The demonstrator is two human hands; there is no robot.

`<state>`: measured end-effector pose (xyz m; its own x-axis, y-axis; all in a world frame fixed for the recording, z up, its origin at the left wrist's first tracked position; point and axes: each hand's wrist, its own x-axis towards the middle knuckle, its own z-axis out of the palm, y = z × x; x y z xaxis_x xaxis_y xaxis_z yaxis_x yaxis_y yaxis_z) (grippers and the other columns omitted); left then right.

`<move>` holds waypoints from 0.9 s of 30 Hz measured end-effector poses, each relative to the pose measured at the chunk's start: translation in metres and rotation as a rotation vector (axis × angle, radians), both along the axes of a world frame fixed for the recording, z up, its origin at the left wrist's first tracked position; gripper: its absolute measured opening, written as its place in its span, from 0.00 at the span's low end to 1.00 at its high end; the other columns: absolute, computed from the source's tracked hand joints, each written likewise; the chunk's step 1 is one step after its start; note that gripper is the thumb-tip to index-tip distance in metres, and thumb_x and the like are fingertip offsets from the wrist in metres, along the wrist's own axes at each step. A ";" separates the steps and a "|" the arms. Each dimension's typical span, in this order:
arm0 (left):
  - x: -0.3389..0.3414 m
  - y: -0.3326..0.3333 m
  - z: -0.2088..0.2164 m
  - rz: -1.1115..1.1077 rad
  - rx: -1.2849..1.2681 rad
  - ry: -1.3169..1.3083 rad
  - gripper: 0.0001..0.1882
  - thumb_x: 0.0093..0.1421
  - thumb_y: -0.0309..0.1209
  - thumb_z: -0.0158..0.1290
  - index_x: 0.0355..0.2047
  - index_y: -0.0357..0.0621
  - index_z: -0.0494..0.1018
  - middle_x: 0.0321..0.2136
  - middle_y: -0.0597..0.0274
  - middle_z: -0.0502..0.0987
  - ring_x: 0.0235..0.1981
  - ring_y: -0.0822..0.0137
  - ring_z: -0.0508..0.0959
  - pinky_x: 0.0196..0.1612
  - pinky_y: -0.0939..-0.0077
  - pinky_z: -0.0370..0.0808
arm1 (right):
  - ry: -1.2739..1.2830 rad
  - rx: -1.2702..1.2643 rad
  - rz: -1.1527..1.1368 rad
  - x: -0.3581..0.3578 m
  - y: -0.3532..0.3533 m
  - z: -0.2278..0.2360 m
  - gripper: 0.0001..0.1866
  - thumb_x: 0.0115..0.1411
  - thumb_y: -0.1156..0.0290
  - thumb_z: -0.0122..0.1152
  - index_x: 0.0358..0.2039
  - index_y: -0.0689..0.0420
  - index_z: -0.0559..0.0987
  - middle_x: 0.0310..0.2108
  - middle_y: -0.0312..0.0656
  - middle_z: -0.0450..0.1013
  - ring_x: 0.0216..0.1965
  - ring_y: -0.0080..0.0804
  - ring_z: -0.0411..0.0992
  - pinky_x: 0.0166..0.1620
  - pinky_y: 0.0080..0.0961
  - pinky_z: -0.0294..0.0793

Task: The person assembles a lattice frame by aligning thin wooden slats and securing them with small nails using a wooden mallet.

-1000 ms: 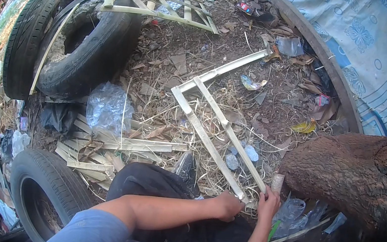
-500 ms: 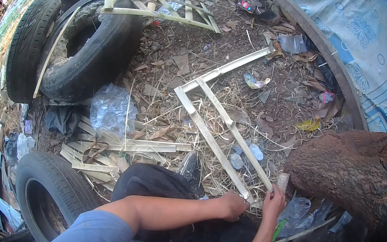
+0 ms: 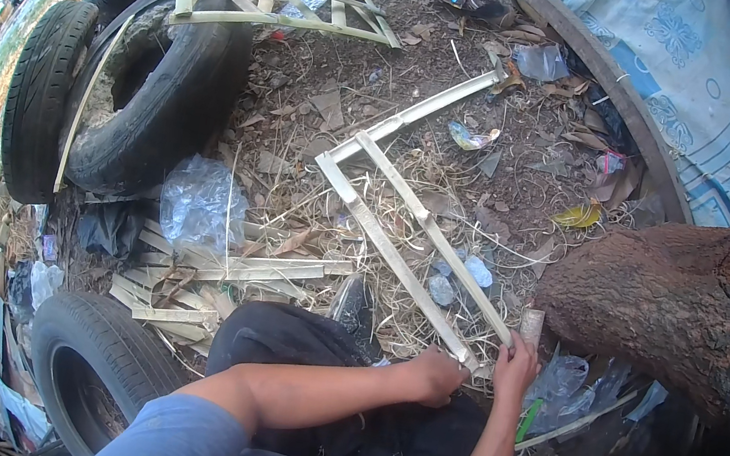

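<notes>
Several pale bamboo strips make an open, angular frame [image 3: 396, 244] lying over the littered ground, with two long strips running toward me from a cross strip. My left hand [image 3: 435, 376] is closed at the near end of the left long strip; its fingertips are partly hidden. Beside it, my right hand [image 3: 514, 371] pinches the near end of the right long strip [image 3: 469, 279], thumb and fingers around it. A short round wooden stub [image 3: 531, 327] stands just behind the right hand's fingers.
A thick tree trunk [image 3: 655, 309] lies at right. Old tyres [image 3: 177, 110] and another tyre [image 3: 103, 368] are on the left. Split bamboo pieces [image 3: 264, 271] lie by my foot. A finished-looking slatted bamboo lattice [image 3: 282, 22] rests at the back, with a blue patterned sheet [image 3: 679, 86] at far right.
The view has shifted slightly, so the scene sits a little further left and up. Both hands stay at the near ends of the strips, with little visible movement.
</notes>
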<state>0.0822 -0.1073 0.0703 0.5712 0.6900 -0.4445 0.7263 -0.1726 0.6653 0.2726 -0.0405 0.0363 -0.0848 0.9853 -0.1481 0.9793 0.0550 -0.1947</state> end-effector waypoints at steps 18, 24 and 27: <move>-0.001 0.000 0.001 0.000 0.004 0.003 0.29 0.56 0.42 0.60 0.54 0.41 0.68 0.42 0.50 0.80 0.48 0.51 0.79 0.53 0.55 0.70 | 0.021 0.042 0.020 0.002 -0.001 -0.004 0.21 0.55 0.72 0.64 0.51 0.48 0.80 0.33 0.40 0.72 0.42 0.41 0.72 0.48 0.46 0.65; 0.000 0.001 0.002 0.001 0.011 0.010 0.29 0.56 0.41 0.60 0.55 0.41 0.68 0.43 0.50 0.80 0.48 0.53 0.79 0.53 0.55 0.70 | 0.023 0.031 0.022 0.002 0.000 -0.003 0.21 0.54 0.72 0.65 0.50 0.48 0.80 0.32 0.39 0.71 0.41 0.40 0.72 0.46 0.42 0.64; -0.001 0.000 0.003 0.005 0.016 0.012 0.28 0.56 0.40 0.59 0.55 0.42 0.69 0.44 0.50 0.79 0.48 0.53 0.79 0.54 0.54 0.69 | 0.005 0.042 0.037 0.000 -0.001 -0.003 0.21 0.53 0.72 0.66 0.50 0.48 0.80 0.32 0.38 0.71 0.41 0.39 0.72 0.46 0.42 0.65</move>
<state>0.0810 -0.1077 0.0733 0.5624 0.6999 -0.4403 0.7350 -0.1791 0.6540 0.2723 -0.0411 0.0334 -0.1218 0.9868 -0.1064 0.9756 0.0993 -0.1960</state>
